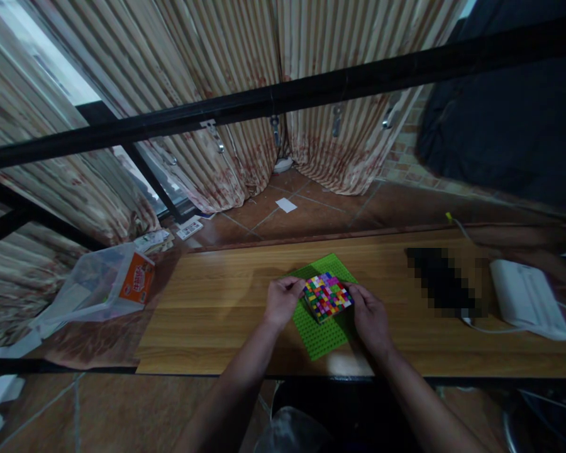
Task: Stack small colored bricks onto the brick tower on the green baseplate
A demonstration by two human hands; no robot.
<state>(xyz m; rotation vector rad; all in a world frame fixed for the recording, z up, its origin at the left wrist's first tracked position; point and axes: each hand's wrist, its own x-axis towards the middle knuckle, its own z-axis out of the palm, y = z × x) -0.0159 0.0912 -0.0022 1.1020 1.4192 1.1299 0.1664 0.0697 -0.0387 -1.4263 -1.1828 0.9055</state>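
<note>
Between my two hands is a square block of many small coloured building bricks [327, 296], its multicoloured top facing up. My left hand [283, 299] pinches its left corner between thumb and fingers. At the right corner, my right hand [368, 314] grips it with bent fingers. Beneath the brick block lies a green studded baseplate [321, 340], turned at an angle on the wooden table. I cannot tell whether the block touches the baseplate or is held just over it.
The wooden table [207, 314] stretches left and right. A blurred-out black device [441, 280] with a cable and a white box [528, 296] lie on the right. Left of the table stands a clear plastic bin [94, 283]. A black metal bar [311, 94] crosses beyond.
</note>
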